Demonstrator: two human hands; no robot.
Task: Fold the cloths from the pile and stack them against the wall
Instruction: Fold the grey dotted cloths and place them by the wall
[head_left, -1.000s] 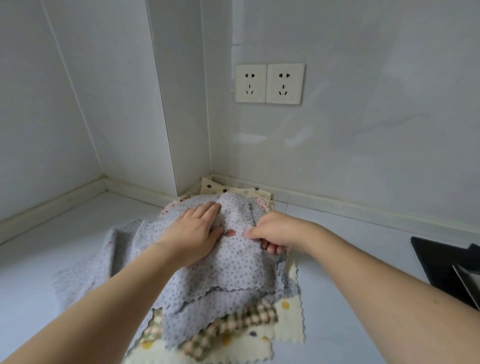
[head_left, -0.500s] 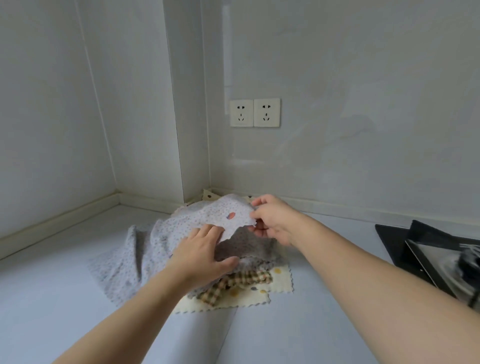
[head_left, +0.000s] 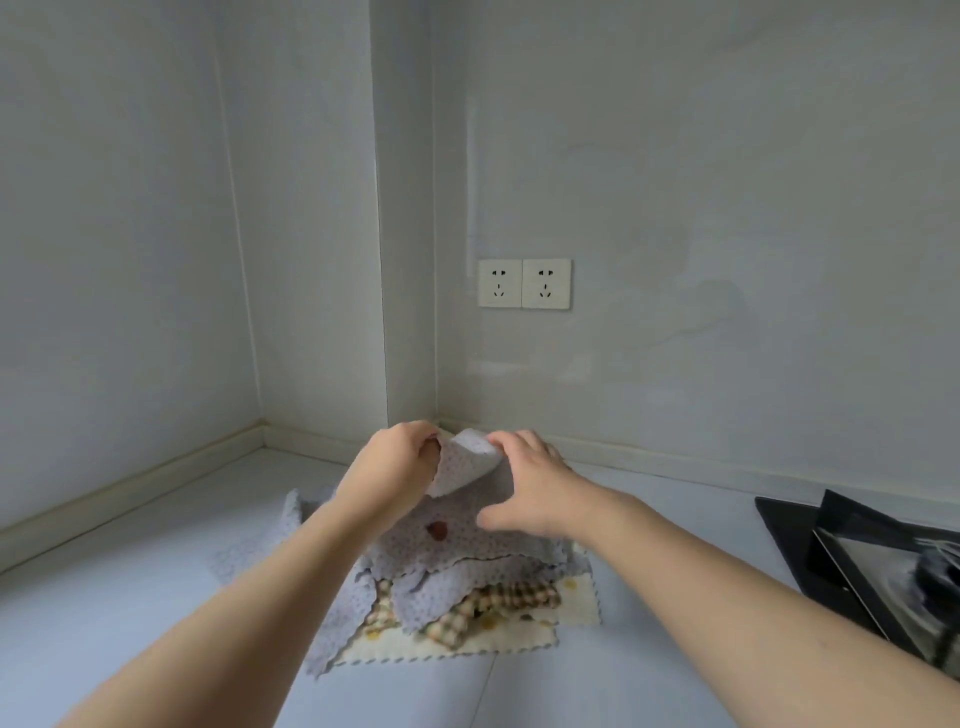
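A soft, nubbly lavender cloth (head_left: 467, 540) with fine dark dots and scalloped edges is raised from the top of the pile (head_left: 457, 597), which sits on the pale, smooth countertop (head_left: 130, 613) near the corner of the glossy grey wall (head_left: 727, 260). A small reddish-brown motif shows on its draped front. Under it lie another dotted lavender cloth (head_left: 332, 623) spreading to the left, a brown-and-cream checked cloth (head_left: 498, 603) and, at the bottom, a cream cloth (head_left: 576, 608) with yellow and dark spots and a zigzag-cut edge. The left hand (head_left: 395, 467) has its fingers curled over the upper left edge of the raised cloth and pinches it. The right hand (head_left: 530, 488) pinches the top edge just beside, its fingers bent over the fabric and its thumb stretched out low against the cloth's front. The two hands are close together, with a turned-over flap of the cloth between them. On the wall above, a cream double socket plate (head_left: 523, 283) bears no readable writing. At the far right edge a black glass hob (head_left: 789, 525) with a shiny metal part lies on the counter.
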